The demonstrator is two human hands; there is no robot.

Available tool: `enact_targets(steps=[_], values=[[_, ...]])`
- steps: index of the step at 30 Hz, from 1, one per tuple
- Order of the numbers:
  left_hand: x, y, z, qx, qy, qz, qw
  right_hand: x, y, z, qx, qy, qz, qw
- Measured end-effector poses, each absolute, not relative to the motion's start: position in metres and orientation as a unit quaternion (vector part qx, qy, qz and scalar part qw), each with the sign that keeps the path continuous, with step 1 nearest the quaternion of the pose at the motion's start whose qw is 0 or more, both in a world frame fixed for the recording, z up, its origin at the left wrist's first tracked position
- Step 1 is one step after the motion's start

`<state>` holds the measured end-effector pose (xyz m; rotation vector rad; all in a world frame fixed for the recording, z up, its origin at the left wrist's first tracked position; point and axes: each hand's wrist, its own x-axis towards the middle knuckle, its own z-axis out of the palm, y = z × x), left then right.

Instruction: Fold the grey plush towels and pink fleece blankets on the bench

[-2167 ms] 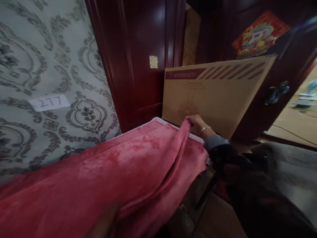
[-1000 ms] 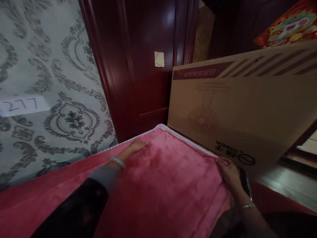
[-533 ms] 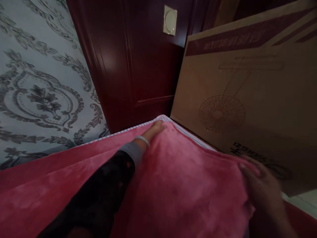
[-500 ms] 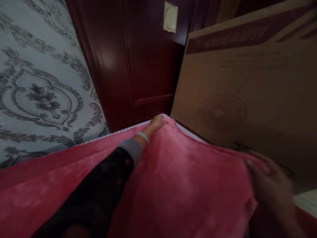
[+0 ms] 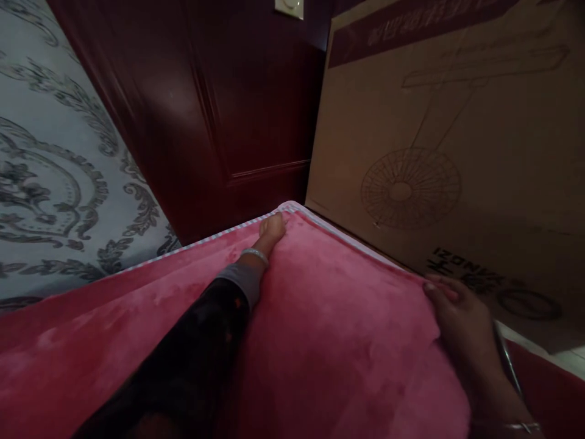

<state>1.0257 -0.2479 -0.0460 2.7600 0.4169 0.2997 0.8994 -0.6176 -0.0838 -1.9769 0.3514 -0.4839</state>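
A pink plush bed sheet (image 5: 347, 317) spreads over a mattress whose striped white edge (image 5: 329, 228) shows at the far corner. My left hand (image 5: 273, 229) is closed on the sheet just short of that corner, with a bracelet at the wrist. On the right side, my right hand (image 5: 464, 317) pinches the sheet's edge between thumb and fingers. The sheet is drawn fairly smooth between both hands, with a long fold running off to the left.
A large cardboard box (image 5: 503, 158) printed with a fan stands along the right side of the bed. Behind the corner is a dark red panelled door or cabinet (image 5: 256, 122) with a pale plate (image 5: 290, 7). Patterned wallpaper (image 5: 68, 158) covers the left.
My left hand has drawn back slightly from the corner, and more of the white edge shows there. My right hand has moved left and up along the side, still gripping the sheet.
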Motion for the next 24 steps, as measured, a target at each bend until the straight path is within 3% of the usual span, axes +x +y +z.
enact_targets(steps=[8,16,24], values=[[1.033,-0.227,-0.028,0.971,0.111,0.061,0.202,0.900,-0.615,-0.079,-0.803,0.161,-0.194,0.540],[1.026,-0.254,-0.017,0.975,0.129,0.059,0.169,0.900,-0.608,-0.077,-0.780,0.131,-0.220,0.571],[1.036,-0.267,-0.026,0.957,0.182,0.127,0.186,0.901,-0.609,-0.078,-0.745,0.073,-0.221,0.625]])
